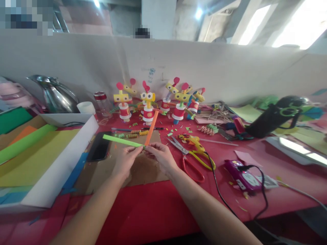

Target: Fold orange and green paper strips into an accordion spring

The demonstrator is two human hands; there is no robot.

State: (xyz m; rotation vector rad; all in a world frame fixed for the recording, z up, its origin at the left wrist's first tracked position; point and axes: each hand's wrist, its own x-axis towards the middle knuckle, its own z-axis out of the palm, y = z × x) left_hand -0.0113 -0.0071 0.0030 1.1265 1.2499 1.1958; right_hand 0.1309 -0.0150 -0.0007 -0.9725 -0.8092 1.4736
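Note:
My left hand (128, 159) pinches a light green paper strip (120, 140) near its right end; the strip points out to the left. An orange paper strip (152, 127) rises from the same spot, where my right hand (159, 154) pinches with its fingertips. The two strips meet between my hands, above a brown cardboard sheet (145, 173). Just beyond lie folded paper springs (133, 135) in green, orange and yellow. To the right of my right hand are scissors (191, 161) with red and yellow handles and a yellow glue gun (196, 143).
Several paper-cup figures (148, 112) stand at the back. A white box (58, 170) of coloured paper is at left, beside a phone (99, 146). A steel jug (55, 93) stands behind. At right are a purple power box (242, 175) with cables and a black bottle (268, 117).

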